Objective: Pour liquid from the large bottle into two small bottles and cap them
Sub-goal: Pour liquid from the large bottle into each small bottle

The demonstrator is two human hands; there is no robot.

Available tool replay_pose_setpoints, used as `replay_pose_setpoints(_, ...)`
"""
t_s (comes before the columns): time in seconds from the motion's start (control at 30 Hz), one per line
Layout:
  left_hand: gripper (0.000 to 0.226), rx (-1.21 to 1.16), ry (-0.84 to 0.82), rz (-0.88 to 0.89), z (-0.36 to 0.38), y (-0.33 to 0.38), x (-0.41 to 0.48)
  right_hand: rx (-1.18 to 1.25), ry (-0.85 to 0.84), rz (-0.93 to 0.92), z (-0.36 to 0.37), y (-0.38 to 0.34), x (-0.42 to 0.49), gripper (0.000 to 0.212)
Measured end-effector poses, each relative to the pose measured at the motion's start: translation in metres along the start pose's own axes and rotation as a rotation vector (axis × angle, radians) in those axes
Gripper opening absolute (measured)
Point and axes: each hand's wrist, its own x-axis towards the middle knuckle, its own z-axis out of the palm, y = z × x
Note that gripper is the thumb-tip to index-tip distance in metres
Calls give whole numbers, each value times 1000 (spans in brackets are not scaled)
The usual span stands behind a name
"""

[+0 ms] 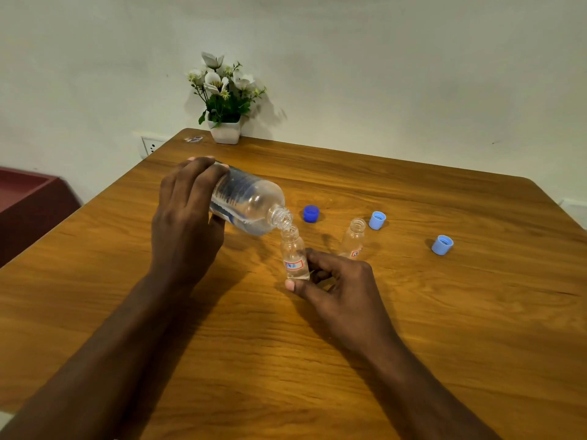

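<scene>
The left hand gripped the tilted large bottle, its mouth just above the first small bottle on the table; right hand fingers pinched that bottle's base; a slow, shallow tilt was advisable to avoid spillage.

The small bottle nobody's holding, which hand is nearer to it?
Right. The right hand sits just in front of the free small bottle, gripping the other small bottle; the left hand holds the large bottle farther to its left.
</scene>
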Motion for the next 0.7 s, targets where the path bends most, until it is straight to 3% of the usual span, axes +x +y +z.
replay_pose_setpoints(0.7, 57, 5, 4, -1, -1, 0, 2, -12, -2, 3, 1, -2, 0, 30)
